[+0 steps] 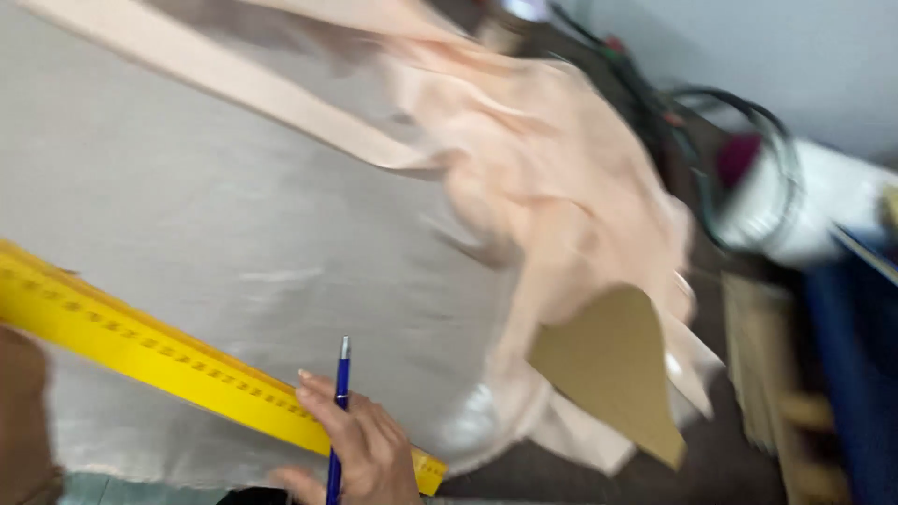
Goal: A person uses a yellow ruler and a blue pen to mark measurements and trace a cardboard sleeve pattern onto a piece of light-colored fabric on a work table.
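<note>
A pale grey cloth (215, 215) lies spread flat over most of the tabletop (599, 472). On its far right part sits a bunched heap of peach fabric (533, 168), with one band of it running off toward the upper left. A brown cardboard piece (613, 369) with a pointed lower end pokes out from under the peach heap at the cloth's right edge. Further right, blurred, are dark cables (673, 122) and a white roll (795, 206).

The right hand (365, 449) rests at the near edge, fingers curled, its grip clenched on a blue pen (339, 411) while the knuckles press on a yellow ruler (187, 360). The left hand (23, 421) shows only as a blurred shape at the left edge by the ruler's other end; whether it grips anything cannot be told.

The pen stands nearly upright in view, silver tip pointing away from the person. The ruler's long axis runs diagonally from the left edge down to the lower middle, flat on the grey cloth.
</note>
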